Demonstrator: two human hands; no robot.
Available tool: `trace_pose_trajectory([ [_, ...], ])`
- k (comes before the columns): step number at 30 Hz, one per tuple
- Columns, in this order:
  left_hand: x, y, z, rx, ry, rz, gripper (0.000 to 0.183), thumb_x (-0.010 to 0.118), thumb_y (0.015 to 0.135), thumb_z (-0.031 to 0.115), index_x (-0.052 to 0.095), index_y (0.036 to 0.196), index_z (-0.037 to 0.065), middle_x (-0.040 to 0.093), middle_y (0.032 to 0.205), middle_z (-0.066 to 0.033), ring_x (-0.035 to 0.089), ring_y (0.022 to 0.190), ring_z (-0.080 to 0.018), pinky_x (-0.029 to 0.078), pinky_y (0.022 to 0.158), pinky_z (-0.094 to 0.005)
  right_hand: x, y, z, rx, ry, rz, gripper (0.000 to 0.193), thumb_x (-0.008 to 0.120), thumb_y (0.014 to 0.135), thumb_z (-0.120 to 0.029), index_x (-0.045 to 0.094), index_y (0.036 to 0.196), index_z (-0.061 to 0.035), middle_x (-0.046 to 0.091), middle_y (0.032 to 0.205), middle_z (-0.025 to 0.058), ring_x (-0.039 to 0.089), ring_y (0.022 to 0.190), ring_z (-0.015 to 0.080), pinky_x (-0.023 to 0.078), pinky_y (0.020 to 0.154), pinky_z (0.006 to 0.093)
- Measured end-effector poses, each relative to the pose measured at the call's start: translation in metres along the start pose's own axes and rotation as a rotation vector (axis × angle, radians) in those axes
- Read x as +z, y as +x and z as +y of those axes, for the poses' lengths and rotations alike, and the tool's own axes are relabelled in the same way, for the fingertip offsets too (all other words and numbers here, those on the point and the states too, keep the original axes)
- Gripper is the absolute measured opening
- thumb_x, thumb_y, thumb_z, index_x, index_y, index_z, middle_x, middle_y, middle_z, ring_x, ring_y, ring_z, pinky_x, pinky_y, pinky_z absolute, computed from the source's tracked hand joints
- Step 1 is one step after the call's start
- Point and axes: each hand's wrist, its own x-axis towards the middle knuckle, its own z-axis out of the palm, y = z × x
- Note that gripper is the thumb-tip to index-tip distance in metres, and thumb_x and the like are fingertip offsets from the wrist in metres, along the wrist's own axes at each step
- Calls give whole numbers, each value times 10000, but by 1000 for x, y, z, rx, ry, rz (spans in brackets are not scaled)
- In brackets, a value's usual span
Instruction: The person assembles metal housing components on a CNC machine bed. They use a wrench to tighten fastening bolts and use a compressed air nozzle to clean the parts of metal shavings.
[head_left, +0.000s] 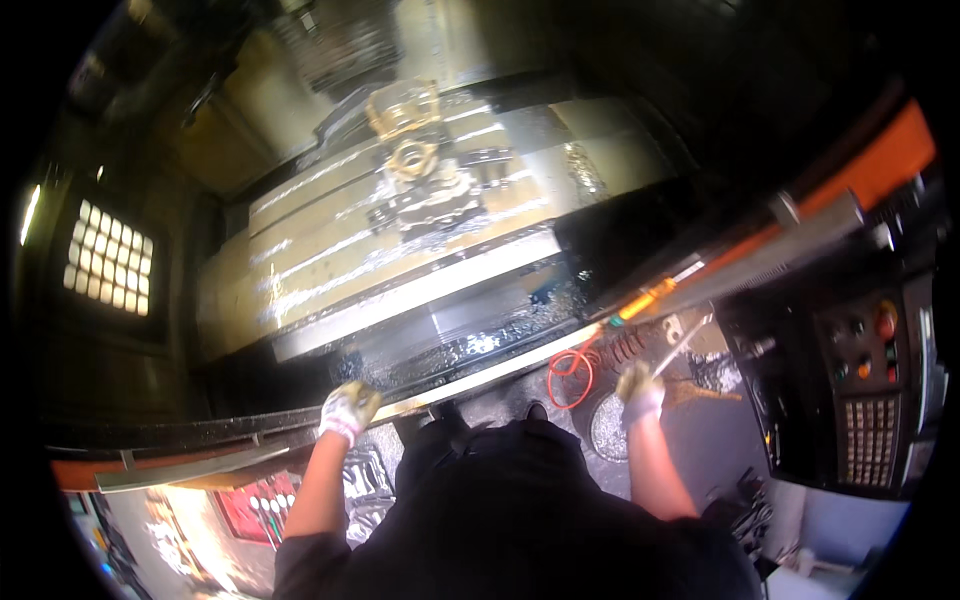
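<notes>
My left hand (350, 408), in a pale work glove, is at the front edge of the machine opening, its fingers curled. What lies inside those fingers is hidden. Off to the right, my right hand (638, 388), gloved too, is closed around a thin, light metal rod (684, 344) that slants up and away; its exact kind is blurred. Farther in, a slotted machine table (330, 245) carries a metal workpiece with a round bore (412, 158), set among clamps. Neither hand touches the workpiece.
An orange air gun (648, 299) with a red hose (573, 378) lies along the front ledge. A control panel (868, 360) with buttons stands at right. A round pale container (608, 428) sits below my right hand. At lower left are a red tool tray (240, 515) and stacked metal parts (368, 490).
</notes>
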Motion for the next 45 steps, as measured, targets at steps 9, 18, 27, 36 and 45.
trace_pose_trajectory([
  [9, 9, 92, 76, 940, 130, 278, 563, 651, 936, 505, 623, 1322, 95, 654, 1289, -172, 587, 1265, -362, 459, 1077, -469, 104, -105, 10, 628, -882, -657, 273, 669, 979, -258, 677, 1147, -42, 569, 660, -1, 494, 459, 102, 395, 393, 260],
  [18, -49, 173, 22, 233, -136, -181, 448, 544, 1013, 490, 624, 1301, 156, 732, 1069, -164, 706, 983, -344, 539, 907, -467, 416, -27, -32, -786, -1100, -1080, 405, 690, 959, -355, 634, 1240, -68, 691, 1072, 157, 674, 934, 303, 556, 810, 395],
  [27, -143, 319, -48, -147, 20, -11, 772, 377, 1009, 693, 716, 1174, 20, 708, 1157, -264, 706, 1065, -384, 533, 970, -494, 627, 57, 22, -1682, -1362, -728, 692, 702, 897, -458, 512, 1484, -144, 494, 1546, 157, 399, 1456, 408, 308, 1192, 534],
  [36, -197, 405, -24, -27, 188, -51, 808, 450, 951, 744, 739, 1160, 19, 735, 1123, -229, 706, 1109, -364, 544, 990, -461, 630, 56, 20, -1659, -1304, -777, 628, 670, 900, -493, 559, 1423, -165, 518, 1519, 166, 437, 1438, 408, 325, 1176, 564],
  [45, -195, 407, -10, -229, -52, -326, 531, 537, 1017, 499, 707, 1268, 63, 712, 1196, -248, 698, 1105, -352, 534, 997, -431, 630, 58, 23, -1687, -1282, -771, 618, 718, 871, -456, 583, 1394, -156, 550, 1479, 181, 474, 1400, 431, 377, 1132, 563],
])
